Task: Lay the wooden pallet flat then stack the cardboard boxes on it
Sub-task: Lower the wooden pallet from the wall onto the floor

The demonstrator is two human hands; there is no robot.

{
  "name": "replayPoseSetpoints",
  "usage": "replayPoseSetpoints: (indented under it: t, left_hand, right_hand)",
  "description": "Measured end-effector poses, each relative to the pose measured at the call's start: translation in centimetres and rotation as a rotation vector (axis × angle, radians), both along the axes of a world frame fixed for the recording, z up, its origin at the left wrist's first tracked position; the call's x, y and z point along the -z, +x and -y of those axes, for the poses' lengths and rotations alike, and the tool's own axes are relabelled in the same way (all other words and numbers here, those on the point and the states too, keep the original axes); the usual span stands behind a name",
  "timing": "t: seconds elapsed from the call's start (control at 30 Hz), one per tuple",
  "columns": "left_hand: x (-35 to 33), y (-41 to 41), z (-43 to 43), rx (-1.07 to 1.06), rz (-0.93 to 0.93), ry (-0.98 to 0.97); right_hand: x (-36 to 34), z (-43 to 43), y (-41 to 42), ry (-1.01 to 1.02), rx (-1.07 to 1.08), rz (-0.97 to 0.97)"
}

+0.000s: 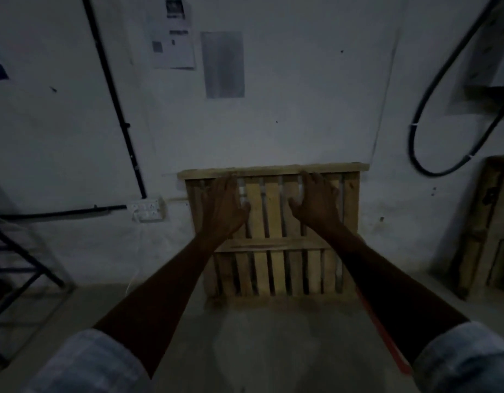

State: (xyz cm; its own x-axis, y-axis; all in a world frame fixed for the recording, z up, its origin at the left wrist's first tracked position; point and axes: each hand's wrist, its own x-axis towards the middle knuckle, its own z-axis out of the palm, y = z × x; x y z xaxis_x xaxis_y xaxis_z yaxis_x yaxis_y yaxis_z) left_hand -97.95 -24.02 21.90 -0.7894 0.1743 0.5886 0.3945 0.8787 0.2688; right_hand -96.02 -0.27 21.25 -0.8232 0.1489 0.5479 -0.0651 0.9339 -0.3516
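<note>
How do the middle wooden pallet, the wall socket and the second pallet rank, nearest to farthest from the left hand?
From the left hand:
1. wooden pallet, right at the hand, upright against the wall.
2. wall socket, to the hand's left.
3. second pallet, far right.

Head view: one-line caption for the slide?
Left hand and right hand, fingers spread, reach for the upper slats of a wooden pallet standing against a white wall.

No legible text: print on the wall papers (173,35) too blurred
</note>
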Motion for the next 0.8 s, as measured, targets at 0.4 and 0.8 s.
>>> replayPoseSetpoints:
  t: [0.4,0.8]
  left_hand:
    - [7.0,-44.2,-4.5,0.066,0.254,-0.284]
    - [14.6,-73.7,-10.3,0.154,0.448,-0.228]
  right_hand:
    - [5.8,-3.4,-41.6,0.477,0.023,0.351]
    - [13.4,-10.1,-69.1,0.385,-0.086,0.657]
